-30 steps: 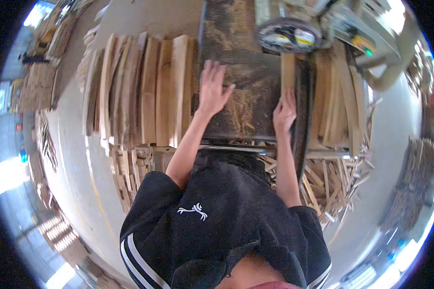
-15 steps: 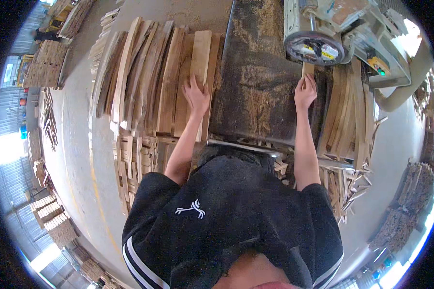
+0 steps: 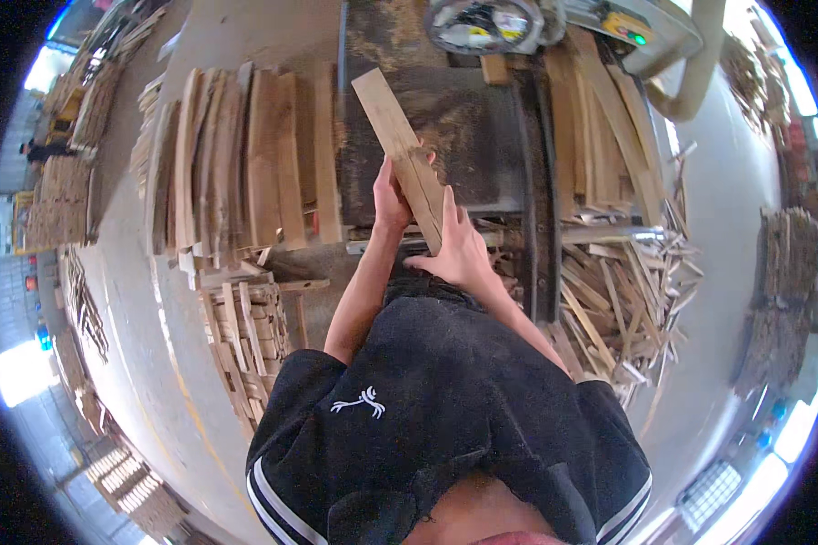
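Note:
A short wooden board (image 3: 387, 118) slants across in front of my body, raised over the near end of the dark machine table (image 3: 468, 104). It has a rough brown patch at its middle and a dark crack line down its lower half. My left hand (image 3: 393, 198) is wrapped around the board's left side near the middle, some fingertips showing beyond the far edge. At the board's near right edge is my right hand (image 3: 462, 254), fingers stretched and thumb spread wide. Whether its fingertips press on the wood I cannot tell.
Long boards (image 3: 268, 154) lie side by side left of the table, more boards (image 3: 577, 136) on the right. A round-covered machine head (image 3: 483, 25) stands at the far end, a small wood piece (image 3: 493, 70) beside it. Offcuts (image 3: 623, 309) heap at lower right.
My left hand has come off the left stack and now holds a board before me. My right hand has drawn back from the wood piece by the machine head. The view has shifted right.

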Tool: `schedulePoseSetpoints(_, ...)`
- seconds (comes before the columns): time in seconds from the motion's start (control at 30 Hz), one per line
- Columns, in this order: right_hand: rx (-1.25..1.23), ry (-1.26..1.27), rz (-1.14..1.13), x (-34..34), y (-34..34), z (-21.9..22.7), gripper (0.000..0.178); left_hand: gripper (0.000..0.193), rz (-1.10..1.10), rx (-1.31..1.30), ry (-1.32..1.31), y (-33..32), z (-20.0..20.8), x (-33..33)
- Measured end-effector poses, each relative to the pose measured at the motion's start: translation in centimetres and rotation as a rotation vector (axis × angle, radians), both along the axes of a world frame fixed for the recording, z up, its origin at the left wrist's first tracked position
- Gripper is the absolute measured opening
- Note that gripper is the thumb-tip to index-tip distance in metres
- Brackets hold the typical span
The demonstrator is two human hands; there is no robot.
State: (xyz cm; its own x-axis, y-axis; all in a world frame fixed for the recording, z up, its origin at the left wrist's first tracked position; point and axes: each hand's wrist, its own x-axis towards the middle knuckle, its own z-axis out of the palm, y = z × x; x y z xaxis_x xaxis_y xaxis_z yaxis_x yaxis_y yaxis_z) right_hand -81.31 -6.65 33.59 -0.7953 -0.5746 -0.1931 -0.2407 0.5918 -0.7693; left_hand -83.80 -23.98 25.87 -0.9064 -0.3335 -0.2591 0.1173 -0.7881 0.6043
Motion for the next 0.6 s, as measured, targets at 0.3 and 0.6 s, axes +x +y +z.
schedulePoseSetpoints(0.3, -0.118, 0.296, -0.290, 2.4, 8.1, -7.6, 0.098, 0.050, -0.278, -0.706, -0.199, 8.9, -3.8, 1.4)
schedulePoseSetpoints(0.6, -0.376, 0.201, -0.393, -0.2, 10.2, -8.9, 0.071, 0.070, -0.280, -0.841, -0.154, 11.1, -5.7, -0.8)
